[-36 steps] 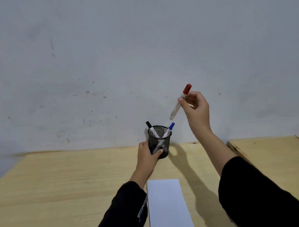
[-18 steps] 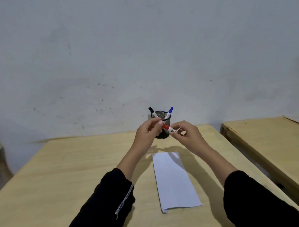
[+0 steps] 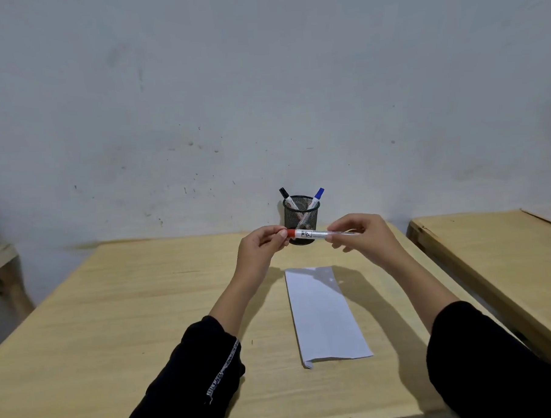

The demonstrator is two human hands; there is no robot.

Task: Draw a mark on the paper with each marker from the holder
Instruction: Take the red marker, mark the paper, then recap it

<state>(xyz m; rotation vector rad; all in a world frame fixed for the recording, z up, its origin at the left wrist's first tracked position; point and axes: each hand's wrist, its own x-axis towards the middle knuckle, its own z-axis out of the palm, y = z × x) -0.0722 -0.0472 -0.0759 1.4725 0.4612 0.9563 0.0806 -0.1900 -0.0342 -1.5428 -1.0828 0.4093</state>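
Observation:
A red-capped marker [image 3: 310, 234] with a white barrel lies level in the air in front of the black mesh holder [image 3: 300, 214]. My left hand [image 3: 261, 244] pinches its red cap end, and my right hand [image 3: 362, 235] grips the barrel's other end. The cap looks seated on the marker. A black-capped marker [image 3: 284, 194] and a blue-capped marker [image 3: 318, 195] stand crossed in the holder at the table's back edge. A white sheet of paper [image 3: 323, 314] lies flat on the wooden table [image 3: 114, 310], below and nearer than my hands.
A grey wall rises right behind the holder. A second wooden table [image 3: 504, 262] stands to the right across a narrow gap. A wooden piece of furniture [image 3: 2, 262] shows at the left edge.
My right hand brought the red marker down from above the holder. My left hand let go of the holder and took the cap end. The marker now lies level between both hands.

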